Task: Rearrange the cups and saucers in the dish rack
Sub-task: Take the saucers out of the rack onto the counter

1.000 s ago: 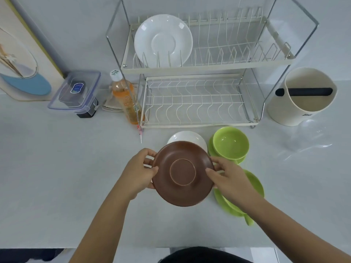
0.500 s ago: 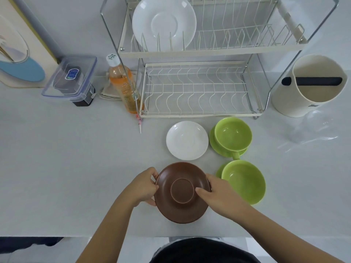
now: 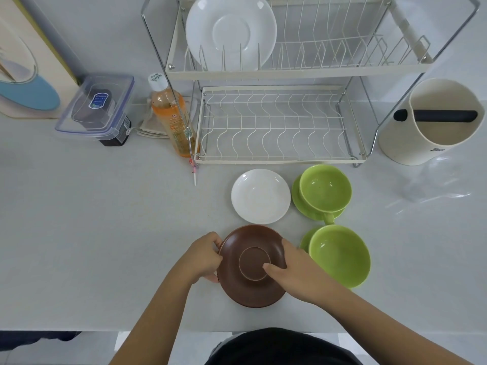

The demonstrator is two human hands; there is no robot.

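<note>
Near the counter's [image 3: 79, 233] front edge: brown saucer [image 3: 245, 291], underside up. Left hand [image 3: 203, 256] pinches its left rim; right hand [image 3: 292, 270] clamps the right rim, thumb on the foot ring. Likely stiff, light, breakable, glaze slippery; rim grip suits.

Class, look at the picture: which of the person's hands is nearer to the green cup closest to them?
The right hand. It rests on the brown saucer right beside the near green cup. The left hand grips the saucer's far edge, with the whole saucer between it and the cup.
</note>
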